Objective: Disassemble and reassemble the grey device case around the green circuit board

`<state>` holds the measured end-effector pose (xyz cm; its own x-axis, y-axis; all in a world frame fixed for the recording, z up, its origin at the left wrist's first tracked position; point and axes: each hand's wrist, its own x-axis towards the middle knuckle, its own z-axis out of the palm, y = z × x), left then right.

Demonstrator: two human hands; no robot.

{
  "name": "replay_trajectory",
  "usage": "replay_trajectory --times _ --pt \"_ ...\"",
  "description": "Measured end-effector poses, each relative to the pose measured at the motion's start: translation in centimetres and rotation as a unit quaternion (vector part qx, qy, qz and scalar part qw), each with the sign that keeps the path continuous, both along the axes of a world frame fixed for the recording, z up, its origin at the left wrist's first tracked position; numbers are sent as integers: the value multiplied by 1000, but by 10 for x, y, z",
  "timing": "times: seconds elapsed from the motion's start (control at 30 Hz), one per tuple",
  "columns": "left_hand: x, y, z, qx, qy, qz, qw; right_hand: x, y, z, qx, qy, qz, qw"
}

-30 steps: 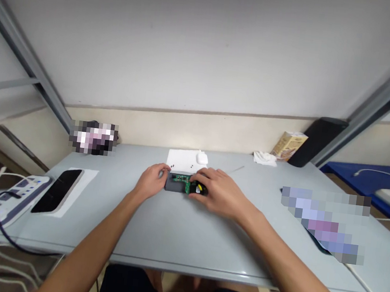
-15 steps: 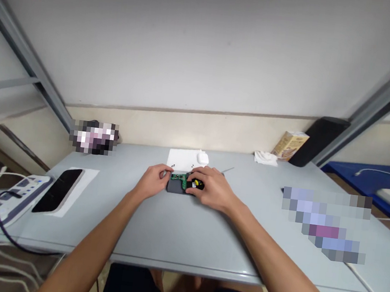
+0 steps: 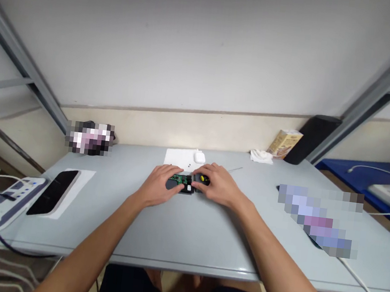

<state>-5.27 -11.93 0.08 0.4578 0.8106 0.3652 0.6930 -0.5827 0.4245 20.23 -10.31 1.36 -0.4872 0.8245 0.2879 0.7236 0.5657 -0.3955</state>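
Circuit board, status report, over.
Left hand gripping dark device; right hand at its right end. Green circuit board exposed. Both hands partly hiding dark device.

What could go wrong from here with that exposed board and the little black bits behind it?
1. Both the left hand and right hand work close to the exposed green circuit board; a slip might press on or smudge it.
2. The small dark bits lie loose on the white paper just beyond the hands, so a bump could scatter them.
3. The thin rod juts past the right hand; a wrist turn might catch something.
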Motion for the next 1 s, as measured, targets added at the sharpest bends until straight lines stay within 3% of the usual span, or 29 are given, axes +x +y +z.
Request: replay_trajectory --times 0.23,0.37,0.5,0.57,0.63,1.0 --pt "5 1 -6 -59 29 -18 998 13 7 1 -37 20 7 999" --pt "7 1 -8 -83 12 0 997 11 5 8 56 123 -18 991" --pt "7 0 -8 -98 4 -5 995 8 4 30 201 238 -92 946" --pt "7 1 -8 -101 2 -10 995 6 7 41 210 247 -108 940" --pt "6 1 -8 -102 1 -12 995 3 14 46 158 250 -85 951" --pt "6 1 -7 -129 -13 -14 991 -10 36 2 52 380 -68 921"
